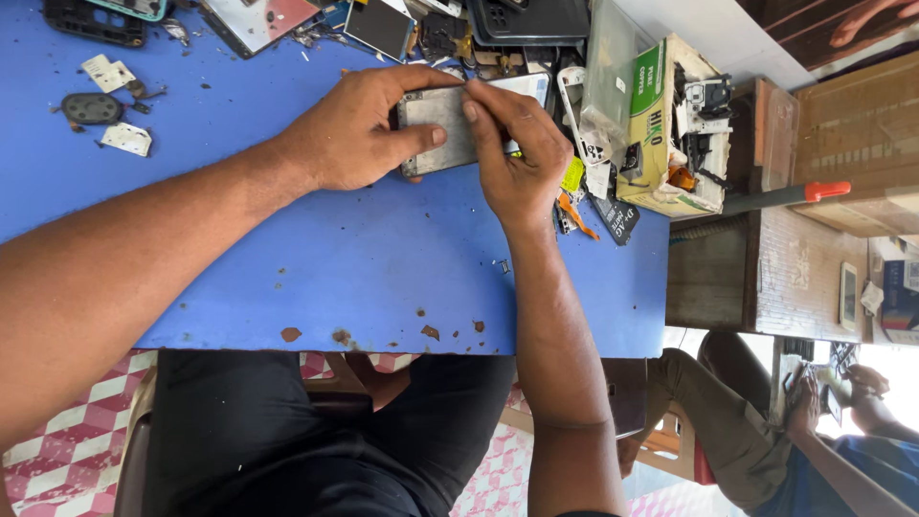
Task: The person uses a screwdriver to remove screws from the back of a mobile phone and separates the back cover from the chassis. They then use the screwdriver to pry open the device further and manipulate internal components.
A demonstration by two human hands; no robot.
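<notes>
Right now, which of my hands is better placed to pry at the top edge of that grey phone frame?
Probably the right hand: its fingertips already pinch the upper edge of the grey phone frame, while the left hand wraps and steadies it on the blue table.

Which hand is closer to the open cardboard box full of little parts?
The right hand. It is beside the cardboard box, gripping the phone frame. The left hand holds the frame's far side.

Both forearms reach forward, left hand [349, 134] and right hand [517, 158] meeting, fingers [483, 120] curled in a pinch
</notes>
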